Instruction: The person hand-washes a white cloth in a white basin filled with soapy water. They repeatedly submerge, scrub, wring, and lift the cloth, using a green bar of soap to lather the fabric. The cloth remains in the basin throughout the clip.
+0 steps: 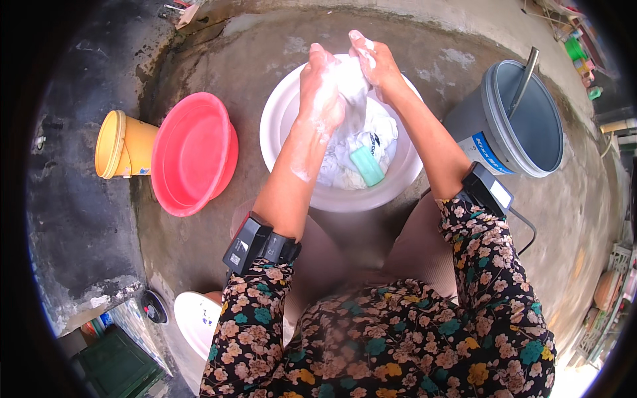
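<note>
Both hands grip a wet white cloth (354, 92) above a white plastic basin (281, 124). My left hand (321, 87) has its fingers wrapped round one part of the cloth, with lather over the hand and wrist. Close by, my right hand (378, 62) grips another part, suds on its thumb side. The cloth hangs down between them into the basin, where its lower end meets more white fabric (343, 169) with some dark lettering. A pale green bar of soap (367, 166) lies on that fabric, apart from both hands.
To the left, a red plastic basin (191, 154) leans by a yellow bucket (137, 144). A grey bucket (497, 114) with a metal rod (525, 79) in it stands at right. Lower left are a white dish (196, 318) and a dark green box (117, 365) on the concrete floor (174, 263).
</note>
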`<state>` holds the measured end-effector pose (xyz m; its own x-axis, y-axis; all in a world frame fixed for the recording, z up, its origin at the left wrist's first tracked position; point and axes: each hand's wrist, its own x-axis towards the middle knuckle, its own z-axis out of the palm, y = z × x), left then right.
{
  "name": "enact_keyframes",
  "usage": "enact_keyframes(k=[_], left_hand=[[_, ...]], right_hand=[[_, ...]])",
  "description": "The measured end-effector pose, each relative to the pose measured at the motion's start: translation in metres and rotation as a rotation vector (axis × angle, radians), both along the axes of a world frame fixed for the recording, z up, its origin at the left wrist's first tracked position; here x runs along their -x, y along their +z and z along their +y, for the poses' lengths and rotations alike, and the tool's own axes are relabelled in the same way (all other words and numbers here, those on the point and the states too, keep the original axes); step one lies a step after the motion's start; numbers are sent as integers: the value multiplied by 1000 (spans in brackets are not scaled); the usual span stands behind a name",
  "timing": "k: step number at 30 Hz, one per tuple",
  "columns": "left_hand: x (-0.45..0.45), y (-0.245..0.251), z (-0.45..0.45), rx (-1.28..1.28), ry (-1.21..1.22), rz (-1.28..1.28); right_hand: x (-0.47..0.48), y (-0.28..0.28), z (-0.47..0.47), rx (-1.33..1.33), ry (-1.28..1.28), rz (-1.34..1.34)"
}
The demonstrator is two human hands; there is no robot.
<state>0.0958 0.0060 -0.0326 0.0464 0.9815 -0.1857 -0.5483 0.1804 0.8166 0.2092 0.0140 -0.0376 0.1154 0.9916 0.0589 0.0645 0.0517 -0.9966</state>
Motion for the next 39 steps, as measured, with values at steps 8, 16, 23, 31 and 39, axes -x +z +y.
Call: enact_keyframes(k=[8, 16, 23, 31, 39], left_hand=[[22, 2, 18, -192, -55, 360], [1, -9, 12, 93, 134, -139], [-19, 3, -12, 117, 80, -221], [-19, 0, -15, 158, 70, -224], [9, 6, -9, 11, -316, 10]], right_hand=[[-26, 10, -2, -116, 418, 215], [30, 35, -35, -418, -28, -706], [30, 47, -30, -130, -139, -633], [27, 25, -24, -232, -138, -585], [-26, 5, 1, 164, 28, 504]])
